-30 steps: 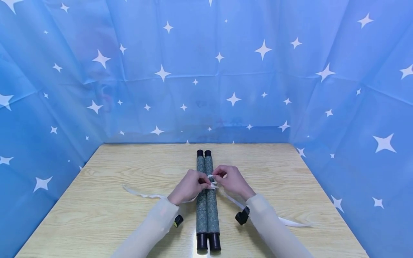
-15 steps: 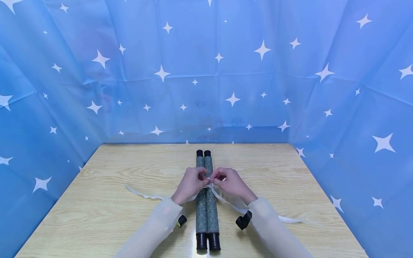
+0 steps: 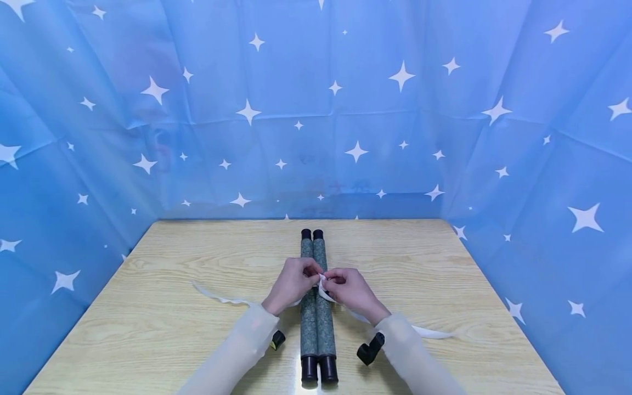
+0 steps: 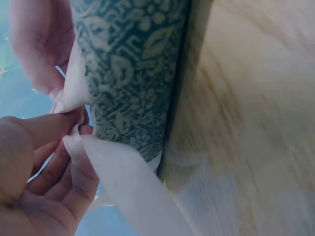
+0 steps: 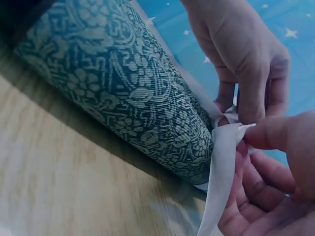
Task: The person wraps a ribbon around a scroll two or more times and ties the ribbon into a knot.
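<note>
A rolled scroll (image 3: 308, 323) lies lengthwise on the table, its two rolls side by side. It is covered in green floral-patterned fabric and has dark end knobs. White ribbon (image 3: 432, 333) goes around its middle, with one tail stretching left and one right. Over the scroll, my left hand (image 3: 292, 282) pinches the ribbon between thumb and fingers. Close beside it, my right hand (image 3: 353, 287) pinches a folded piece of the same ribbon. The right wrist view shows the ribbon (image 5: 222, 172) hanging from the right fingertips (image 5: 258, 133); fingers partly hide the crossing at the middle.
The scroll rests on a light wood-grain table (image 3: 197, 258). A blue curtain (image 3: 306, 71) with white stars encloses the back and both sides. A black device (image 3: 370, 349) is at the right wrist, and another (image 3: 277, 340) at the left.
My right hand has shifted slightly toward me, drawing the ribbon into a folded loop. The ribbon's right tail has slid inward. My left hand stays nearly in place over the scroll.
</note>
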`<state>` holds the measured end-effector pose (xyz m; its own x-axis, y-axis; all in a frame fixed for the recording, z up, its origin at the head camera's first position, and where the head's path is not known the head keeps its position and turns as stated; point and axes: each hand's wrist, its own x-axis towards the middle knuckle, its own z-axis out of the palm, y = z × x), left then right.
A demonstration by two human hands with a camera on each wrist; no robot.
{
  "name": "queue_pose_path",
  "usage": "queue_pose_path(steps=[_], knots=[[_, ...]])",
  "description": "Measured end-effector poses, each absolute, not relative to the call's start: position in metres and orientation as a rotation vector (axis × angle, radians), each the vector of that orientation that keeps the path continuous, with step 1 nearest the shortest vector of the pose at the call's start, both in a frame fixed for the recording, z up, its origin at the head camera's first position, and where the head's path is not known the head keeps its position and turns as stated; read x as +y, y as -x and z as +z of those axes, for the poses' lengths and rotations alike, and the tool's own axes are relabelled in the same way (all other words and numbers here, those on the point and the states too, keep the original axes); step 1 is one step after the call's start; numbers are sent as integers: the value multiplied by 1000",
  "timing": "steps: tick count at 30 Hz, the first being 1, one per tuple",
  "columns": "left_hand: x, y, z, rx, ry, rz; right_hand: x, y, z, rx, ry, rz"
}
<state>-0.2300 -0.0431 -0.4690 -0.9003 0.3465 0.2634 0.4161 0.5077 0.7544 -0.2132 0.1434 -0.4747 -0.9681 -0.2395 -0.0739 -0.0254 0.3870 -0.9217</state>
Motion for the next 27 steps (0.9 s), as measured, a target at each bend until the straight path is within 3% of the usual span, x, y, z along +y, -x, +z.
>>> queue_pose_path(steps=[8, 18, 27], knots=[[-62, 231, -462, -2576, 633, -1666, 146, 216, -474, 2495, 273, -1624], [-86, 241, -456, -2676, 396, -1666, 148, 217, -473, 2588, 302, -1536], [-78, 250, -464, -2784, 587, -1633, 148, 215, -469, 2645, 377, -1464]])
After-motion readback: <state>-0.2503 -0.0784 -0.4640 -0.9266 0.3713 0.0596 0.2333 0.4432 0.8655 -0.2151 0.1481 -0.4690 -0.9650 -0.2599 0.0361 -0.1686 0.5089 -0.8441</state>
